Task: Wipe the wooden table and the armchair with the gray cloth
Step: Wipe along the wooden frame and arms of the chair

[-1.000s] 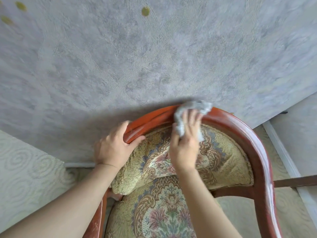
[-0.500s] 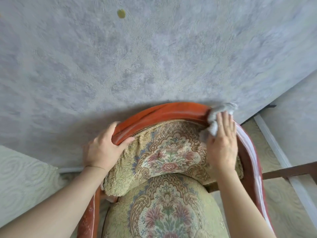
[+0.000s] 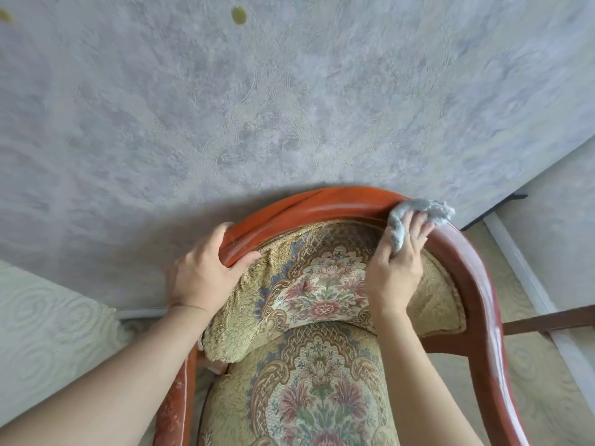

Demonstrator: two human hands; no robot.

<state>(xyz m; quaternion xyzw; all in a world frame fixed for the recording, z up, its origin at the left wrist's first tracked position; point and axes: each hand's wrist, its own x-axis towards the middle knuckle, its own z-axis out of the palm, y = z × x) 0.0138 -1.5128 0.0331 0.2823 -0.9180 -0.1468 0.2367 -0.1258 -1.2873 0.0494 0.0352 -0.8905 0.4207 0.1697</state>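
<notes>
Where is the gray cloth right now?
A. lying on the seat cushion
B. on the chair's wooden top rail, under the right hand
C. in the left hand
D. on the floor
B: the right hand presses the cloth on the chair's red wooden rail, while the left hand grips that rail without any cloth.

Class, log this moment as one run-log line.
step: wiping armchair rail | right hand: presses cloth on rail | left hand: grips rail

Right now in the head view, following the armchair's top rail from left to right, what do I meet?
Left hand gripping the wooden rail → bare stretch of rail → gray cloth under the right hand → the rail's right side curving down toward the camera.
</notes>
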